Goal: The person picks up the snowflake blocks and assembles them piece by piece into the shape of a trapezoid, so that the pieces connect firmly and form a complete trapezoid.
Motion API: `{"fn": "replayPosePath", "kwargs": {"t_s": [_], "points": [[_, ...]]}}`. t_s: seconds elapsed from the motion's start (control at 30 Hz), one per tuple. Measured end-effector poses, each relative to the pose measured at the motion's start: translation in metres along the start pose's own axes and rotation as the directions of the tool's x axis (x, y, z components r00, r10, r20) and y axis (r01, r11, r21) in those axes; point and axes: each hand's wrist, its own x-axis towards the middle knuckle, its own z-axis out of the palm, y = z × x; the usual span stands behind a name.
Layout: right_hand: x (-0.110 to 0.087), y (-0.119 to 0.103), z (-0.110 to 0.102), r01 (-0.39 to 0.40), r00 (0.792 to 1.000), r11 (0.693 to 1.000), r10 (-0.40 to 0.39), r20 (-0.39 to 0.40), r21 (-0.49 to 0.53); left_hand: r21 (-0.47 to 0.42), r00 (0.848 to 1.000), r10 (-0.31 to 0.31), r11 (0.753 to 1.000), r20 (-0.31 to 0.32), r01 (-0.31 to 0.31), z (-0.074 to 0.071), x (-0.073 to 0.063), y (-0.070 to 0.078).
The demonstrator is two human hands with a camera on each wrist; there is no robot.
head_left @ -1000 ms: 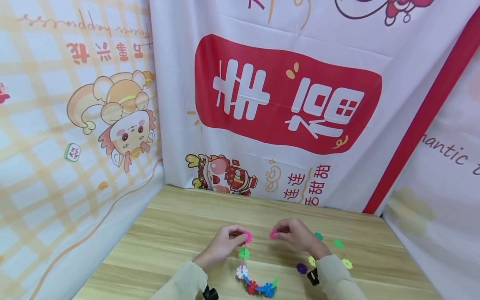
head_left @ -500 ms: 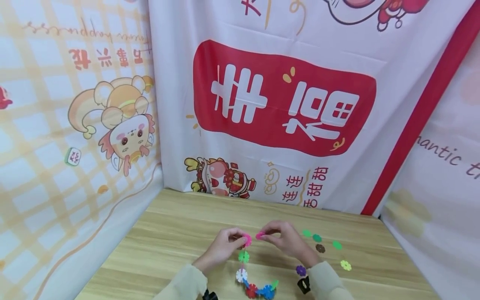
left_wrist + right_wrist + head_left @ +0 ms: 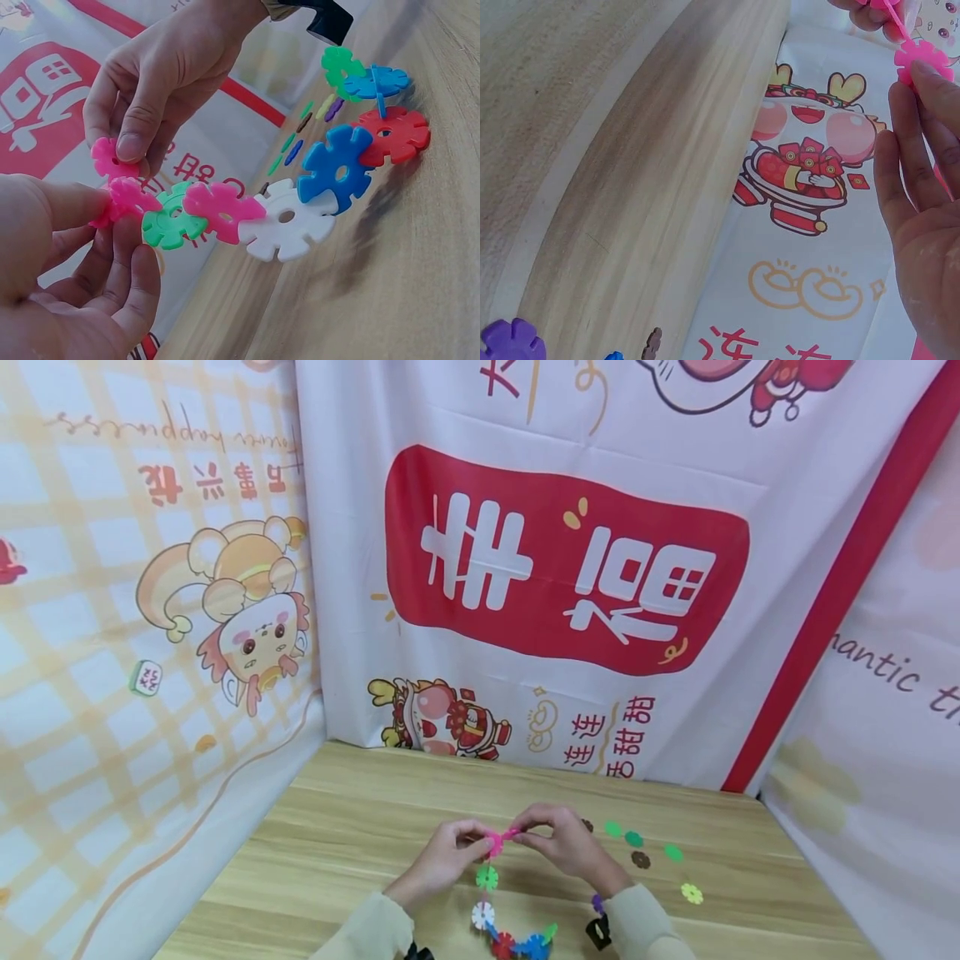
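My left hand [image 3: 446, 860] pinches a pink flower-shaped plastic disc [image 3: 135, 195] at the end of a chain of slotted discs. Between the thumb and fingers of my right hand [image 3: 562, 843] is another pink disc [image 3: 922, 54]. The two pink discs meet edge to edge; how deep their slots sit is hidden by the fingers. From the left hand the chain runs down through a green disc [image 3: 159, 229], a pink one, a white disc [image 3: 262, 231], then blue and red discs [image 3: 405, 139], curving to a green disc [image 3: 337, 64] at its far end.
Loose discs lie on the wooden table [image 3: 360, 827] to the right: greens [image 3: 633, 839], a brown [image 3: 641, 860], a yellow [image 3: 692, 893] and a purple one [image 3: 511, 341] near the right wrist. Printed cloth [image 3: 345, 610] hangs behind the table and at both sides.
My right hand has moved left with its pink disc until it meets the one in my left hand. The left hand stays almost in place.
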Motion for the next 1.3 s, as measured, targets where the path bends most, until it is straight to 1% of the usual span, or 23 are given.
{"fn": "replayPosePath", "kwargs": {"t_s": [0.27, 0.53, 0.67, 0.83, 0.97, 1.03, 1.1, 1.2, 1.3], "points": [[0.002, -0.001, -0.003, -0.002, 1.0, 1.0, 0.002, 0.018, -0.005, 0.001, 1.0, 0.013, 1.0, 0.019, -0.013, -0.002, 0.001, -0.003], [0.004, 0.001, -0.006, 0.047, 0.999, 0.998, -0.046, 0.022, -0.036, -0.001, 1.0, 0.01, 1.0, 0.019, -0.01, -0.002, 0.001, 0.0], [0.005, 0.001, -0.005, 0.071, 0.997, 0.996, -0.068, 0.041, -0.062, 0.005, 1.0, 0.013, 1.0, 0.017, -0.013, -0.001, 0.001, 0.0], [0.009, -0.001, -0.002, 0.169, 0.985, 0.981, -0.165, 0.046, -0.098, 0.018, 0.999, 0.045, 0.999, -0.003, -0.045, 0.0, -0.001, 0.001], [0.013, -0.007, 0.001, 0.239, 0.971, 0.965, -0.237, 0.028, -0.112, 0.038, 0.995, 0.082, 0.996, -0.06, -0.08, 0.0, -0.004, 0.003], [0.016, -0.01, 0.002, 0.273, 0.962, 0.953, -0.271, 0.036, -0.134, 0.045, 0.992, 0.09, 0.995, -0.083, -0.086, -0.001, -0.006, 0.004], [0.018, -0.013, 0.002, 0.299, 0.954, 0.941, -0.294, 0.052, -0.162, 0.049, 0.992, 0.089, 0.995, -0.092, -0.085, -0.002, -0.006, 0.005], [0.018, -0.014, 0.001, 0.314, 0.949, 0.929, -0.304, 0.08, -0.196, 0.066, 0.995, 0.072, 0.996, -0.066, -0.068, -0.002, -0.005, 0.006], [0.016, -0.015, -0.003, 0.296, 0.954, 0.936, -0.283, 0.096, -0.188, 0.083, 0.999, 0.042, 0.996, -0.017, -0.041, -0.003, -0.002, 0.005]]}}
